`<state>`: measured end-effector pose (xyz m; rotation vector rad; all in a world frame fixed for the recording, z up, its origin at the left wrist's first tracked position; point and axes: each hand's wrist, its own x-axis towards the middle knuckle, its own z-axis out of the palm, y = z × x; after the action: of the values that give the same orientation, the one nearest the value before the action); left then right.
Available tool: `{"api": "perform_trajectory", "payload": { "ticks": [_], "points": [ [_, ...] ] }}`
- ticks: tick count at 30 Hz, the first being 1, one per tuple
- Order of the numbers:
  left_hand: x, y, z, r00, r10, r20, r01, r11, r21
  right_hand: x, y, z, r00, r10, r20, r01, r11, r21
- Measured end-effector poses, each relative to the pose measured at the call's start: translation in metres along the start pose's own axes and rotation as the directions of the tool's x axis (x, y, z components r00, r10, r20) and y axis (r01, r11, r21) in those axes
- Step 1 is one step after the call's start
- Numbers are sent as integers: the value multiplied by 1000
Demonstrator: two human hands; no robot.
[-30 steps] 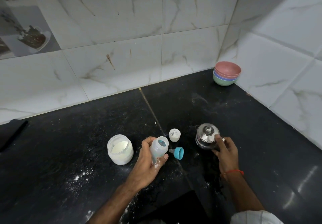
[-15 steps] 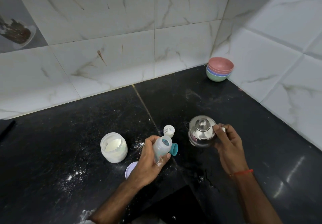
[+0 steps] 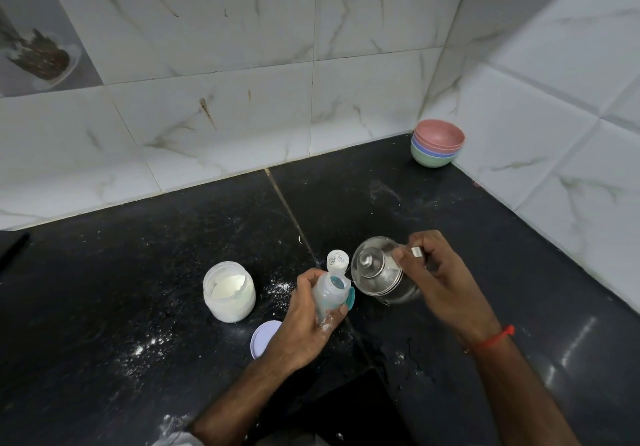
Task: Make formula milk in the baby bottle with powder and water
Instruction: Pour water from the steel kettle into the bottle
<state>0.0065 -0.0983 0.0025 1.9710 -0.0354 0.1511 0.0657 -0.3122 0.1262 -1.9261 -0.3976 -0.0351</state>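
Note:
My left hand [image 3: 304,324] grips a small translucent baby bottle [image 3: 329,295], held open-mouthed and tilted toward the right. My right hand [image 3: 436,279] holds a steel kettle [image 3: 377,274] by its handle, lifted and tipped left so its spout meets the bottle's mouth. A thin stream seems to run between them. The open jar of white powder [image 3: 228,291] stands left of the bottle. Behind the bottle lies a teal bottle ring [image 3: 350,298], mostly hidden, and a small white cap [image 3: 337,260].
A lilac jar lid [image 3: 264,338] lies on the black counter [image 3: 138,272] beside my left wrist. Spilled powder dots the counter around the jar. Stacked coloured bowls [image 3: 437,147] sit in the far right corner against tiled walls.
My right hand has lifted the kettle off the counter and tipped it left to the bottle's mouth. My left hand kept the bottle and angled it toward the spout.

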Motion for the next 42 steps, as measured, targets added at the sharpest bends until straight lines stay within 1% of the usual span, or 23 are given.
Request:
{"api": "perform_trajectory", "payload": {
  "ticks": [4,6,13,17,30,42],
  "points": [
    [-2,0,0,1000,0,3,0,1000,-16,3,-11,5,996,-73,48,81,980,-181],
    [-2,-1,1,1000,2,11,-2,1000,-14,4,-14,5,992,-107,69,121,962,-245],
    [-7,-3,-5,1000,13,23,-13,999,-30,4,-22,13,986,-139,90,162,920,-357],
    [-9,-4,-5,999,11,32,-9,999,-46,4,-27,12,984,-152,95,177,908,-379],
    [-14,-6,-3,998,17,64,-15,999,-30,5,-45,13,986,-96,135,145,893,-427],
    [-16,-7,-3,998,31,58,-30,999,-20,3,-51,10,977,-106,184,182,864,-470]
  ]
}}
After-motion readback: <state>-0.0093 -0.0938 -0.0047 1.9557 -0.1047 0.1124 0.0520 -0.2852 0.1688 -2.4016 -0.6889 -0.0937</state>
